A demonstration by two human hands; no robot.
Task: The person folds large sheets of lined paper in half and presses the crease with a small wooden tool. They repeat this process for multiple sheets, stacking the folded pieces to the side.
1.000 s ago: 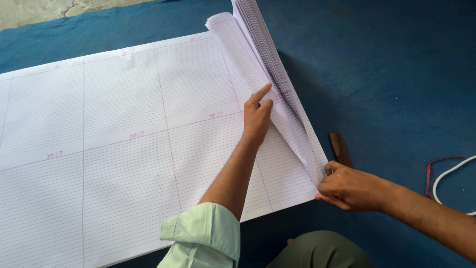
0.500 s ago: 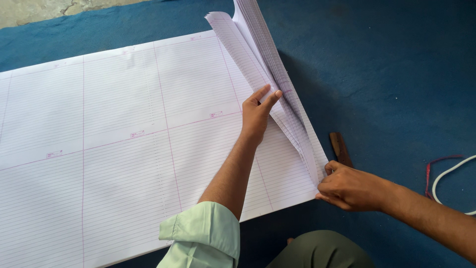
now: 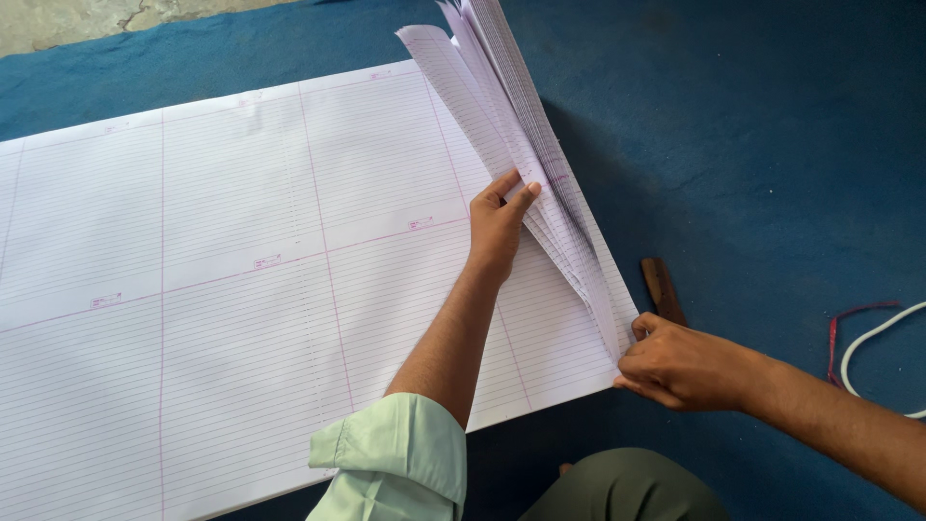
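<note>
A big stack of white ruled paper sheets with pink lines lies flat on a blue mat. Along its right side several sheets are lifted and fanned upward. My left hand reaches across the stack, its fingers slid in among the fanned sheets and holding them up. My right hand pinches the near right corner of the lifted sheets at the edge of the stack.
The blue mat spreads to the right and behind. A small brown wooden piece lies just right of the stack. A white cord and a red cord lie at the far right. My knee is at the bottom.
The lifted sheets have fanned apart more and risen. My left hand's fingers have moved deeper between them. My right hand stays on the corner.
</note>
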